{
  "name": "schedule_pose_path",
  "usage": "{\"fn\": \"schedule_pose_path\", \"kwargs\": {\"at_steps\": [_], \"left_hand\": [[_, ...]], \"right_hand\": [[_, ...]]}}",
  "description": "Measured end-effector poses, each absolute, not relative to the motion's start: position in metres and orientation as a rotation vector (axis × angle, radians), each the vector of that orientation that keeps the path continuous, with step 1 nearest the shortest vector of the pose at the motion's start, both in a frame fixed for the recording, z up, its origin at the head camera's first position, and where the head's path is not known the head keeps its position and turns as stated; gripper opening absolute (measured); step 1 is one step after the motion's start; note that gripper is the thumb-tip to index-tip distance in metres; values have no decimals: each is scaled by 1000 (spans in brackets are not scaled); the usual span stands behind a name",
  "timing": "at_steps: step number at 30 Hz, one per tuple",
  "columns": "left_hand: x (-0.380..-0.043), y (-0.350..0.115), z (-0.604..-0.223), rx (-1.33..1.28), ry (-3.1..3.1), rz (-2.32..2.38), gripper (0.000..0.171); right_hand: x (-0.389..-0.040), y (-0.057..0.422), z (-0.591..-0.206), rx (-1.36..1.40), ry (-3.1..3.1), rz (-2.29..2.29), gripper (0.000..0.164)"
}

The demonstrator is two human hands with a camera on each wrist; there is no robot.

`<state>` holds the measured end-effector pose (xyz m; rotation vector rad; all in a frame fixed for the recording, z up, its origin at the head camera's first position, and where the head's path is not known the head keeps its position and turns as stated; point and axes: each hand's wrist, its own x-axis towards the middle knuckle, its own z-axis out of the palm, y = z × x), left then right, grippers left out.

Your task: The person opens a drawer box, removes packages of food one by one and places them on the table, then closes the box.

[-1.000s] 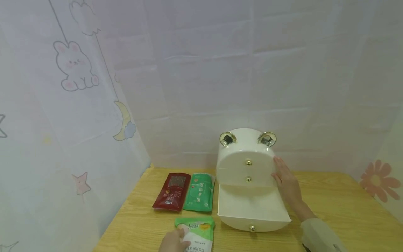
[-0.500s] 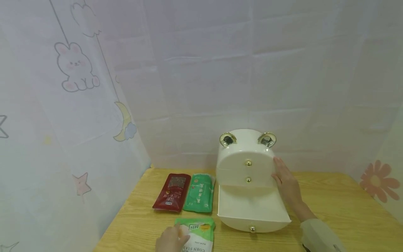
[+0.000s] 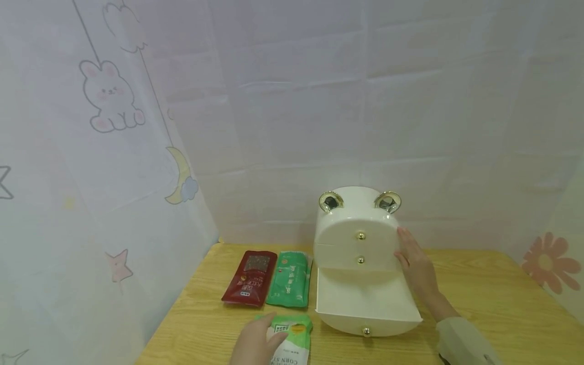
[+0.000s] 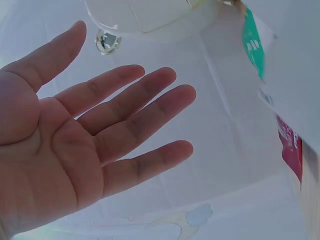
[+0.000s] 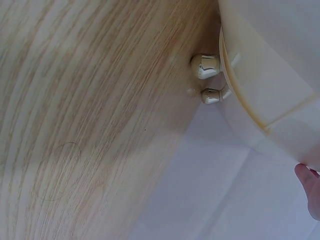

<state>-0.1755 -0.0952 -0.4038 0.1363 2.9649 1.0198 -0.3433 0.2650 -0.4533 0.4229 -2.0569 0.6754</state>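
Observation:
A white storage box with gold-rimmed eyes and gold knobs stands on the table, its bottom drawer pulled out. My right hand rests against the box's right side with straight fingers; in the right wrist view only its fingertips show at the box. Low in the head view, my left hand is over the left part of a green and white corn starch packet. The left wrist view shows that hand with spread fingers and a bare palm, holding nothing. Part of the packet is hidden.
Left of the box lie a green packet and a dark red packet side by side on the wooden table. A pale printed cloth hangs behind the table and along its left side.
My left hand drew slightly left, then moved back right and up over the corn starch packet, its fingers now more extended. My right hand, the box and the other packets have stayed put.

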Motion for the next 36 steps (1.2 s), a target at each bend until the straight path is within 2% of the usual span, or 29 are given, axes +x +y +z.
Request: {"fn": "schedule_pose_path", "kwargs": {"at_steps": [8,14,19,26,30,34,36], "left_hand": [[-175,-69,-397,256,2868,1158,50],[-173,-43,-393,453,2975,1048,43],[-171,-19,-395,600,3021,930,46],[-171,7,-394,773,3077,851,38],[-173,22,-396,750,3060,959,31],[-178,36,-405,651,2926,1169,13],[-180,41,-412,603,2883,1234,12]], "right_hand": [[-342,263,-454,425,-2044,673,71],[-342,263,-454,417,-2053,673,72],[-341,263,-453,413,-2059,680,72],[-342,263,-453,411,-2057,670,72],[-344,264,-454,410,-2045,655,72],[-344,264,-454,416,-2038,659,73],[-344,264,-455,418,-2038,662,73]]}}
